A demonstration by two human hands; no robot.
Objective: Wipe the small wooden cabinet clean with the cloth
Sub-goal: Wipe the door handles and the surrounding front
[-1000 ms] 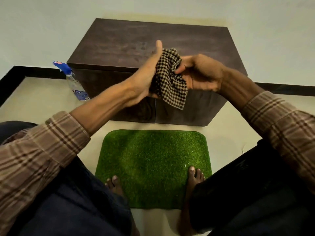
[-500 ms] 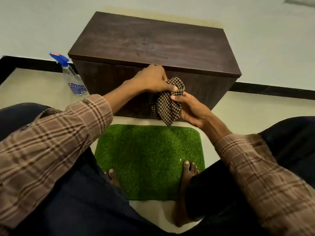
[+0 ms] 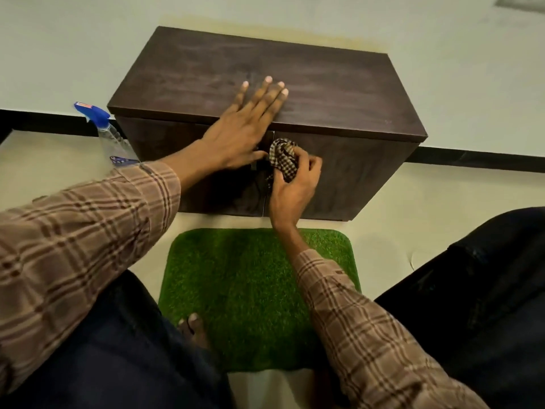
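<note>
The small dark wooden cabinet [image 3: 339,84] stands on the floor against the pale wall. My left hand [image 3: 244,125] lies flat on its top near the front edge, fingers spread, holding nothing. My right hand [image 3: 292,184] grips the bunched black-and-tan checked cloth [image 3: 282,157] and presses it against the cabinet's front, right where the two doors meet, just under the top edge. The cloth is crumpled into a ball; part of it is hidden in my palm.
A clear spray bottle [image 3: 109,134] with a blue head stands on the floor at the cabinet's left side. A green grass-like mat [image 3: 250,284] lies in front of the cabinet, with my bare toes on it. My dark-trousered knees flank the mat.
My left hand let go of the cloth and moved up to rest flat on the cabinet top. My right hand carried the cloth down and forward against the cabinet's front.
</note>
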